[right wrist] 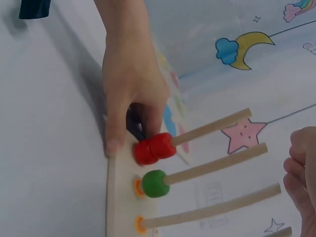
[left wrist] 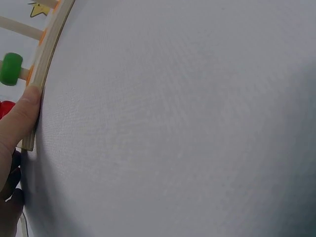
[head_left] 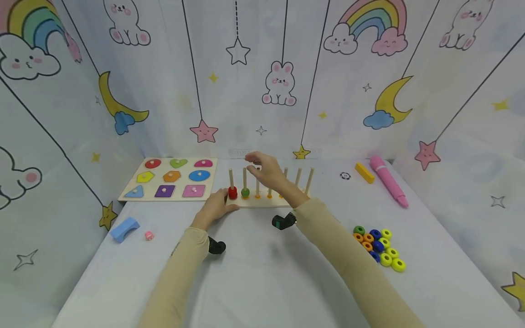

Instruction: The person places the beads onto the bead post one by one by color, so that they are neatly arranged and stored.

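A wooden peg board point(head_left: 262, 204) with several upright pegs stands at the far middle of the table. My left hand point(head_left: 215, 207) grips its left end, thumb along the front edge and fingers behind. Two red beads point(right wrist: 155, 148) are stacked on the leftmost peg. One green bead point(left wrist: 11, 69) sits low on the second peg, a short stretch of peg showing below it in the left wrist view. My right hand point(head_left: 268, 173) is raised over the pegs near the second peg's top, thumb and fingers apart; nothing shows between them.
Loose green, orange, blue and yellow beads point(head_left: 385, 259) lie at the right. A shape puzzle board point(head_left: 166, 198) is at the back left, with a blue arch block point(head_left: 125, 229) and small pink piece point(head_left: 149, 235) nearer. A yellow block point(head_left: 364, 173) and pink marker point(head_left: 388, 181) lie back right.
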A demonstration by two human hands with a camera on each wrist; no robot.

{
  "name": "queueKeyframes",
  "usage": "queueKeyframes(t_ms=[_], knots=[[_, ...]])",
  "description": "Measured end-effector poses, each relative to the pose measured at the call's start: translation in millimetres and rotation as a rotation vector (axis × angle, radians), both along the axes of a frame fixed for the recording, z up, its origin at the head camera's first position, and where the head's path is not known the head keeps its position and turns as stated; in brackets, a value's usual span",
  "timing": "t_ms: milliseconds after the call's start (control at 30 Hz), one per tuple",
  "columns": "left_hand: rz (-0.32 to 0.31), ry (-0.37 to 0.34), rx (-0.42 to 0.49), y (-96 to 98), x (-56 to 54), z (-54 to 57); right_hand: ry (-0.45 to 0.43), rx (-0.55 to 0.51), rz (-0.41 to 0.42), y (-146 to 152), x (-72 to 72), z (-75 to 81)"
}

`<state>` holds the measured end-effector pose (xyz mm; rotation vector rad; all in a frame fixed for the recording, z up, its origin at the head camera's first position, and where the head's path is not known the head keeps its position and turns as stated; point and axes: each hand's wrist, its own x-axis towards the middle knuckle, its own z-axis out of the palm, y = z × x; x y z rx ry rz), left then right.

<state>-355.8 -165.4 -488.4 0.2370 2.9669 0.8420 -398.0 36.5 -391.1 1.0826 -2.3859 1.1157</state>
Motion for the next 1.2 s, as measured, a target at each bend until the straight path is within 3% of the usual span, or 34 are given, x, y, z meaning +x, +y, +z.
queueKeyframes(t_ms=[267, 500, 600, 833, 967, 1200], knots=[[-0.003, -0.005, -0.014, 1.5, 2.1, 5.4, 0.005, -0.176, 0.029, 51, 23.8, 2.1], [0.006, -0.015, -0.026, 5.0, 3.3, 6.4, -0.024, -0.104, -0.059, 132, 72.9, 5.7], [0.008, -0.022, -0.026, 5.6, 4.2, 4.1, -0.049, -0.043, -0.115, 176, 82.1, -12.7], [0.012, -0.029, -0.014, 5.7, 5.1, -0.8, -0.132, 0.041, -0.233, 280, 86.2, -78.4], [0.015, -0.029, -0.007, 5.7, 3.7, -0.8, -0.137, 0.105, -0.295, 311, 96.9, -91.3], [0.020, -0.036, 0.002, 6.1, 3.8, -0.9, -0.168, 0.172, -0.313, 328, 112.2, -93.7]])
